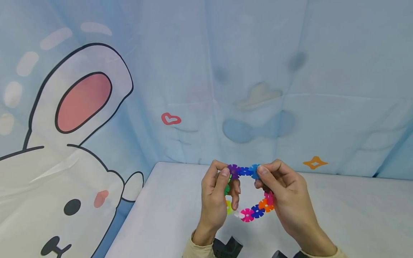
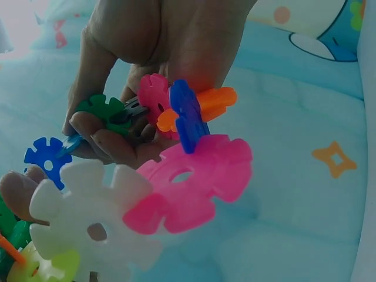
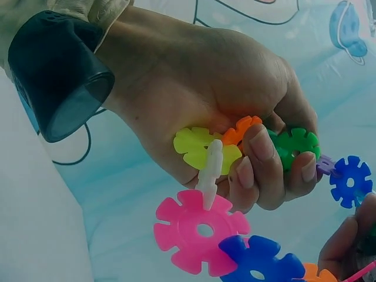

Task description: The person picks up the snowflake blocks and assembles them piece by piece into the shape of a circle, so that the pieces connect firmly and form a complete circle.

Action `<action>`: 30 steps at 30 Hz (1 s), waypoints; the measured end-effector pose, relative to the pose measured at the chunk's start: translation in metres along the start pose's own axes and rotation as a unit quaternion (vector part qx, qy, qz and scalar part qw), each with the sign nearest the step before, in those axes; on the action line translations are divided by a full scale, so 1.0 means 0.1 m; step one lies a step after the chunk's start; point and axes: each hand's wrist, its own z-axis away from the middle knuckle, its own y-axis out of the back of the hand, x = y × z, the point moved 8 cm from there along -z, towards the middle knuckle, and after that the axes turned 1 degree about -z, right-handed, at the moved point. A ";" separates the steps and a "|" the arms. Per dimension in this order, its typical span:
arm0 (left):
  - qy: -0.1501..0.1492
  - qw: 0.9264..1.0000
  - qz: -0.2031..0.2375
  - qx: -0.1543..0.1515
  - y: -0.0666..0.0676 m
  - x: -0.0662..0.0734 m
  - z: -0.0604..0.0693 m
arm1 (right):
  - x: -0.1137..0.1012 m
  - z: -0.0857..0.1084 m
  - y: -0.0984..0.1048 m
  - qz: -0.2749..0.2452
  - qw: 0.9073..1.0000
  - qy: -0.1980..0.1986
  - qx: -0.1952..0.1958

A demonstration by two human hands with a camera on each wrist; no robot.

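Both hands hold up a ring of interlocked plastic snowflake discs, in front of me in the head view. My left hand (image 1: pixel 214 197) pinches the purple disc (image 1: pixel 233 171) between thumb and index finger; its other fingers curl by the green disc (image 3: pixel 296 147). My right hand (image 1: pixel 290 195) pinches the light blue disc (image 1: pixel 254 171) at the ring's upper right. A dark blue disc (image 1: pixel 246 171) links these two. Along the bottom hang a yellow disc (image 3: pixel 197 147), a white disc (image 2: pixel 94 217), a pink disc (image 1: pixel 247 215), another blue disc (image 1: pixel 257 211) and an orange disc (image 1: pixel 266 205).
Below the hands lies a white tabletop (image 1: pixel 161 222). A light blue printed curtain (image 1: pixel 180 71) hangs behind it, with a large cartoon rabbit (image 1: pixel 35 186) at left. A black wrist device (image 1: pixel 228 247) shows beside the left sleeve (image 1: pixel 198 249).
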 end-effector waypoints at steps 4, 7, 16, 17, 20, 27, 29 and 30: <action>0.010 1.000 -0.005 0.001 0.00 -0.02 0.00 | 0.04 -0.01 0.01 0.006 1.000 -0.011 -0.007; 0.050 0.999 -0.001 0.017 0.02 -0.10 0.00 | 0.09 -0.02 0.03 0.013 0.999 -0.031 -0.012; 0.187 0.974 0.060 0.112 0.21 -0.41 0.06 | 0.33 -0.13 0.15 0.005 0.994 -0.104 -0.006; 0.196 0.972 0.066 0.115 0.23 -0.45 0.06 | 0.35 -0.14 0.18 -0.001 0.994 -0.110 -0.004; 0.219 0.968 0.070 0.103 0.26 -0.54 0.05 | 0.42 -0.20 0.31 -0.022 0.991 -0.132 0.003; 0.289 0.957 -0.023 -0.003 0.25 -0.83 0.07 | 0.57 -0.34 0.65 -0.069 0.984 -0.160 0.023; 0.305 0.951 -0.039 -0.030 0.22 -0.94 0.11 | 0.62 -0.38 0.73 -0.072 0.983 -0.164 0.027; 0.311 0.949 -0.042 -0.039 0.21 -0.99 0.13 | 0.65 -0.39 0.76 -0.074 0.982 -0.169 0.028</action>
